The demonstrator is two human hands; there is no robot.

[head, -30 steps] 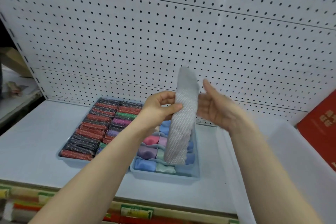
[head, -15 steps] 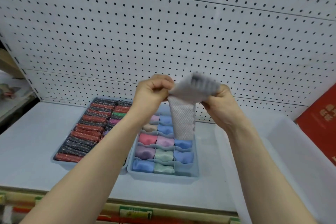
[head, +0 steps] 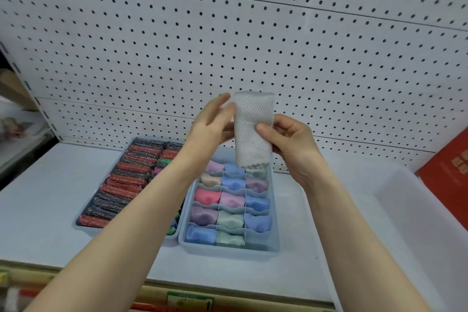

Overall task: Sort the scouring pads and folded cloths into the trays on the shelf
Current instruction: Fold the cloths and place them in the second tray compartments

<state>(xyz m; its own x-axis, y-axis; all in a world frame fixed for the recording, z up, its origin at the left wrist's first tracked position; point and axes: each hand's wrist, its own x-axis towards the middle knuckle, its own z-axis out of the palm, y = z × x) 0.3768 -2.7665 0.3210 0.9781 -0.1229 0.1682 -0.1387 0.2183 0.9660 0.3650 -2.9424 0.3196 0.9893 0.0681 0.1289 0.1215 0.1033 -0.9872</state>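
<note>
A grey textured cloth, folded in half, hangs upright in front of the pegboard. My right hand grips its right side with the thumb across the front. My left hand touches its upper left edge with straight, slightly blurred fingers. Below them a divided blue tray holds several rolled pastel cloths; its front right cell is empty. Left of it a second blue tray is packed with red and dark glittery scouring pads.
Both trays sit on a white shelf backed by pegboard. A large white plastic bin stands at the right, with a red box behind it. Price labels run along the shelf's front edge.
The long hanging cloth has been folded over in half. My left hand has loosened from a grip to straight fingers at the cloth's edge; my right hand now holds the folded piece.
</note>
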